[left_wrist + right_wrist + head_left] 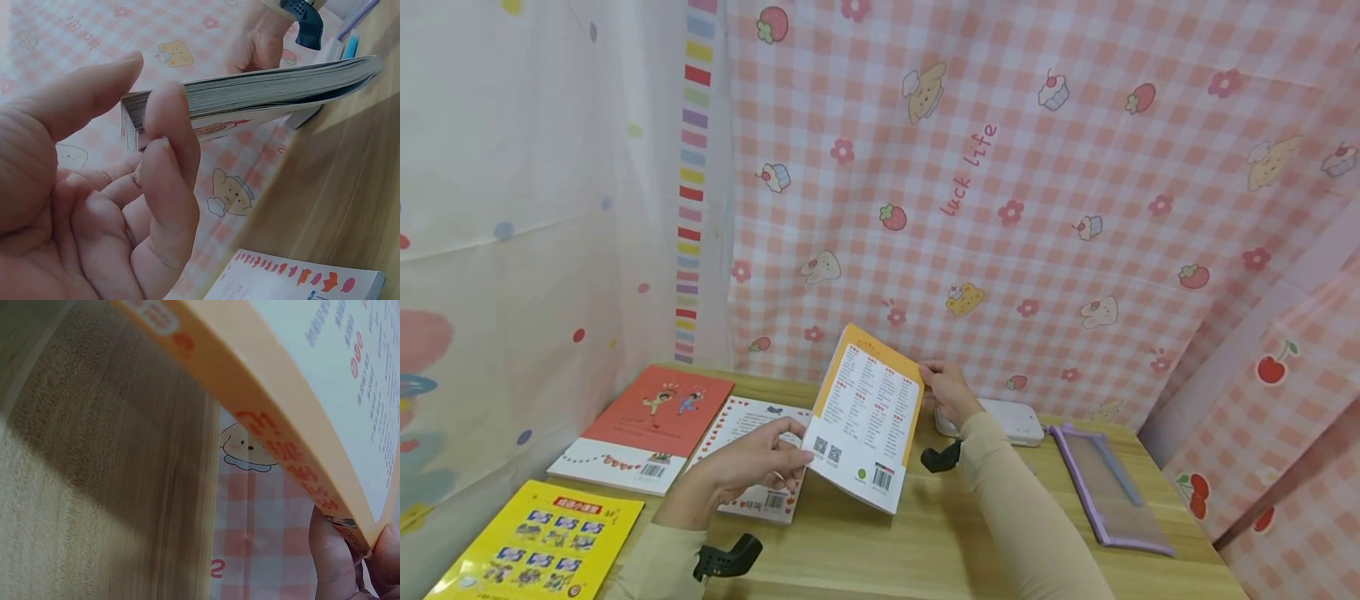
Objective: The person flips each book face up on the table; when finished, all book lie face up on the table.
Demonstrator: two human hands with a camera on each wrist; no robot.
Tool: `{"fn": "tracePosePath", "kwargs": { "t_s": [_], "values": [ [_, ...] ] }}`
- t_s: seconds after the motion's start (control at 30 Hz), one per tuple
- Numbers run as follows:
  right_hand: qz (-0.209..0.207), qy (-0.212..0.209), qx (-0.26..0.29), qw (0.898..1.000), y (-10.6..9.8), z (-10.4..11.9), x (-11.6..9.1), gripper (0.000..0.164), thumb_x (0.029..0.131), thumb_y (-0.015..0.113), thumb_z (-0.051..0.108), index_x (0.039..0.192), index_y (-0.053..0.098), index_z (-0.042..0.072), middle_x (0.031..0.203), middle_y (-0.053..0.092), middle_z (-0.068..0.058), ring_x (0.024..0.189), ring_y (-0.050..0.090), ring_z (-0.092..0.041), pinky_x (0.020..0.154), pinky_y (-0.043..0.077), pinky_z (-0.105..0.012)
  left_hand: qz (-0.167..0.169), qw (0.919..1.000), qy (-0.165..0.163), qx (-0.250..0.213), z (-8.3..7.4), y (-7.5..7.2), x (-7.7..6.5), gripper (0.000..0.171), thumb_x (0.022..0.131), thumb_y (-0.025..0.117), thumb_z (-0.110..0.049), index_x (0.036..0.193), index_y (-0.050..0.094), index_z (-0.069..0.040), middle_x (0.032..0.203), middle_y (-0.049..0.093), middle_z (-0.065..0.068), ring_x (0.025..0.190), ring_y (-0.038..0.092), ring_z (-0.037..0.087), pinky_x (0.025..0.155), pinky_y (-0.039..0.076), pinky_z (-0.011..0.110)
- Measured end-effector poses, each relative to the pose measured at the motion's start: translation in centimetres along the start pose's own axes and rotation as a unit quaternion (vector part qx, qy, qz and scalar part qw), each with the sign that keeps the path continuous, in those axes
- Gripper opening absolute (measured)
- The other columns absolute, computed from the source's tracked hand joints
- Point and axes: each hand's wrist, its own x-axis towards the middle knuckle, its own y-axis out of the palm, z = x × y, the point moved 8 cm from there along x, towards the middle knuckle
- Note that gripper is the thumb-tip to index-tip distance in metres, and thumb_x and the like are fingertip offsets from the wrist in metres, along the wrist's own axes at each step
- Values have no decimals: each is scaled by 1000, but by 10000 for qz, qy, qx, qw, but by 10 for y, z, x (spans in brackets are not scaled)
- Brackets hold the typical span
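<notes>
Both hands hold a paperback book (868, 417) tilted above the table, its orange-and-white back cover with printed columns and a barcode facing me. My left hand (758, 457) pinches its left edge near the lower corner; the left wrist view shows the thumb and curled fingers at the page block (269, 87). At the upper right corner my right hand (951, 390) grips the book, thumb and fingers around the end of the orange spine (275, 437) in the right wrist view. A white book with a heart border (775, 502) lies on the table, partly hidden behind my left hand.
A red-and-white book (647, 421) and a yellow book (538, 542) lie at the left of the wooden table (925, 542). To the right are a white case (1011, 421) and a purple-edged mesh pouch (1112, 492). A checked curtain (1037, 250) hangs behind.
</notes>
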Motion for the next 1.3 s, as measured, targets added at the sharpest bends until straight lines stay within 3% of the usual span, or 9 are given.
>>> {"fn": "tracePosePath", "kwargs": {
  "t_s": [0.23,0.57,0.77,1.3],
  "values": [
    [-35,-64,78,9999,1,0,-1,34,109,47,14,138,56,-2,113,64,-20,78,70,-23,73,60,-39,98,9999,90,-88,-3,1,-1,39,97,69,-15,124,46,1,80,64,8,67,64,17,63,55,28],
    [-213,-195,81,9995,1,-2,1,32,108,49,12,134,59,-4,102,63,-14,68,65,-17,61,55,-30,104,9997,210,33,-9,1,-4,43,97,69,-13,127,42,3,78,65,8,68,65,17,63,55,26],
    [-259,-86,60,9996,2,-3,1,31,108,48,13,133,61,-1,104,63,-15,68,65,-18,58,54,-29,40,9997,223,129,-9,-2,-4,40,97,68,-12,125,43,3,79,65,7,68,65,17,65,55,28],
    [-167,-74,148,9997,6,-3,-2,29,109,47,14,128,62,0,101,65,-15,72,66,-21,62,55,-30,-4,9992,361,179,-19,2,-7,40,97,67,-12,125,43,4,77,63,8,66,64,18,63,54,27]
  ]
}}
